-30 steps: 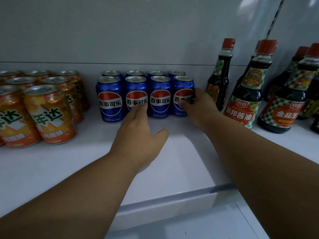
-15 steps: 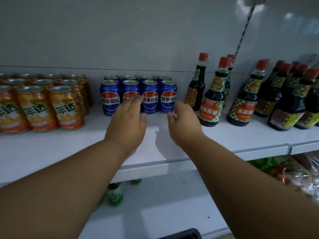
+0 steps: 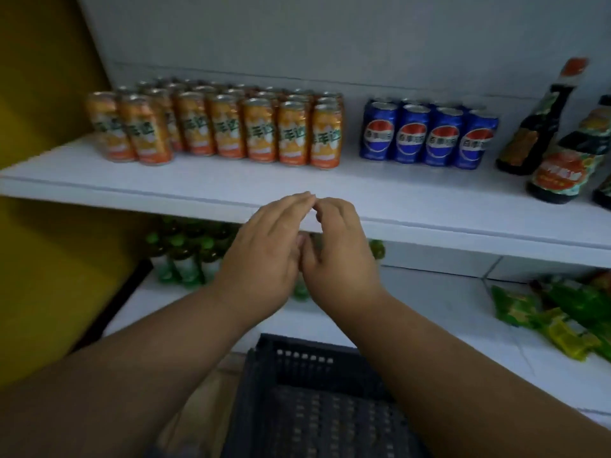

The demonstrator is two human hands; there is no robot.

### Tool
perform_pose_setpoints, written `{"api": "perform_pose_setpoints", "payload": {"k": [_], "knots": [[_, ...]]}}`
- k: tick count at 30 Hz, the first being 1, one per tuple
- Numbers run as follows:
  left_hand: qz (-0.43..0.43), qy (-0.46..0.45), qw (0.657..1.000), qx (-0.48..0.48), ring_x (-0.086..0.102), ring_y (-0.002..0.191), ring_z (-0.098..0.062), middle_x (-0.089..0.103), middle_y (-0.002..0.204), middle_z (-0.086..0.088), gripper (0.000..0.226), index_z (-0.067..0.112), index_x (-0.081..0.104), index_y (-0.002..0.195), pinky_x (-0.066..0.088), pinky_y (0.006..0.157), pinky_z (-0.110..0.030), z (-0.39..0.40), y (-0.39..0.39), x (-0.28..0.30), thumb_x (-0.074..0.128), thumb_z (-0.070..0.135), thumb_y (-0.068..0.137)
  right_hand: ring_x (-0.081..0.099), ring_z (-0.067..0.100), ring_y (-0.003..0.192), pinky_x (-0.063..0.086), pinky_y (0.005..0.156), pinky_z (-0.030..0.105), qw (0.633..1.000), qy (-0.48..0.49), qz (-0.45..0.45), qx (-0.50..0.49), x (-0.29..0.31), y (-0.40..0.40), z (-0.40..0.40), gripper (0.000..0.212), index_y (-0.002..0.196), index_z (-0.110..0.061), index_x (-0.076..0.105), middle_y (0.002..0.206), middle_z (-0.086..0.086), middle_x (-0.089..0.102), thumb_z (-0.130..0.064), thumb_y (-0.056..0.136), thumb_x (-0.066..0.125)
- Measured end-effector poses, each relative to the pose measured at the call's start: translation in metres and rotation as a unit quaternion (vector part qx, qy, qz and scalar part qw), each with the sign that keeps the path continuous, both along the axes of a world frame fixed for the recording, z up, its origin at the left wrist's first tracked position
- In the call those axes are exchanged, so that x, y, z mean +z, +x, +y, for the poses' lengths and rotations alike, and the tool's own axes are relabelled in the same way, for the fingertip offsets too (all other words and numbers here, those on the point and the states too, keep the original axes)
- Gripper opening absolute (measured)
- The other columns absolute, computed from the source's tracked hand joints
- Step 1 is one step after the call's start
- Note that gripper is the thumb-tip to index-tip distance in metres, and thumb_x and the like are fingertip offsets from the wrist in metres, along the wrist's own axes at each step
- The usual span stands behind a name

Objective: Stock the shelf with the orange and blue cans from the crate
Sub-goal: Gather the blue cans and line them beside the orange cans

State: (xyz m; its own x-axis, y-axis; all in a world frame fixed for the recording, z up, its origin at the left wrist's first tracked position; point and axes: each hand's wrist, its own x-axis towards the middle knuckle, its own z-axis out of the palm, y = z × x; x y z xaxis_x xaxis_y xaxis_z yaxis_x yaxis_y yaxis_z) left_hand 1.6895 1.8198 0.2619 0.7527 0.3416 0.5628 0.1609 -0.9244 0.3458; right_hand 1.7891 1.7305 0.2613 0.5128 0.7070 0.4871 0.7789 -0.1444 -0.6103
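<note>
Several orange cans (image 3: 224, 127) stand in rows on the left of the white shelf (image 3: 413, 206). To their right stands a block of blue cans (image 3: 426, 137). My left hand (image 3: 264, 256) and my right hand (image 3: 340, 256) hang side by side in front of the shelf's front edge, fingertips touching each other, holding nothing. The left fingers are straight; the right fingers are loosely bent. Below my forearms sits the dark plastic crate (image 3: 317, 401); the part of its inside that shows holds no cans.
Dark sauce bottles (image 3: 542, 127) stand at the shelf's right end. On the lower shelf are green bottles (image 3: 185, 256) at left and green snack packets (image 3: 562, 312) at right. A yellow wall (image 3: 43, 160) borders the left side.
Both hands have drawn back from the blue cans to the shelf's front edge and come together. The view has pulled back and down, bringing the crate into sight.
</note>
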Motion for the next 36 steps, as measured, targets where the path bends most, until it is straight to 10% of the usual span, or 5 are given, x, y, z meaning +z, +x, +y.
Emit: {"api": "perform_pose_setpoints", "payload": {"k": [16,27,33,36], "knots": [[0.144,-0.135,0.943,0.268,0.052,0.124,-0.027,0.057,0.136,-0.015,0.049,0.003,0.053,0.137,0.040,0.108,-0.037,0.193,-0.319,-0.249,0.052,0.018,0.090,0.051,0.022,0.120,0.039,0.092,0.026,0.915,-0.294,-0.009,0.275,-0.201,-0.237,0.236,0.057,0.144,-0.017,0.046,0.137,0.005,0.047,-0.039,0.095,0.064],[0.312,-0.302,0.824,0.364,0.043,0.133,-0.032,0.045,0.145,-0.016,0.066,0.009,0.038,0.146,0.037,0.108,-0.042,0.234,-0.308,-0.404,0.066,0.026,0.089,0.039,0.022,0.139,0.036,0.105,0.036,0.858,-0.432,0.065,0.269,-0.324,-0.246,0.232,0.076,0.154,-0.025,0.030,0.156,0.001,0.039,-0.058,0.092,0.059],[0.438,-0.287,0.767,0.371,0.011,0.152,-0.034,0.004,0.166,-0.014,0.087,0.012,0.005,0.158,0.026,0.119,-0.047,0.264,-0.290,-0.449,0.061,0.033,0.095,0.039,0.023,0.139,0.030,0.102,0.030,0.851,-0.444,0.091,0.265,-0.349,-0.237,0.226,0.078,0.152,-0.022,0.033,0.155,0.004,0.038,-0.061,0.090,0.059],[0.448,-0.315,0.753,0.364,0.034,0.142,-0.036,0.029,0.159,-0.018,0.080,0.015,0.007,0.159,0.033,0.111,-0.047,0.269,-0.288,-0.458,0.057,0.025,0.097,0.041,0.023,0.138,0.034,0.107,0.035,0.846,-0.457,0.105,0.253,-0.351,-0.228,0.225,0.075,0.151,-0.021,0.035,0.154,0.004,0.039,-0.057,0.090,0.060]]}}
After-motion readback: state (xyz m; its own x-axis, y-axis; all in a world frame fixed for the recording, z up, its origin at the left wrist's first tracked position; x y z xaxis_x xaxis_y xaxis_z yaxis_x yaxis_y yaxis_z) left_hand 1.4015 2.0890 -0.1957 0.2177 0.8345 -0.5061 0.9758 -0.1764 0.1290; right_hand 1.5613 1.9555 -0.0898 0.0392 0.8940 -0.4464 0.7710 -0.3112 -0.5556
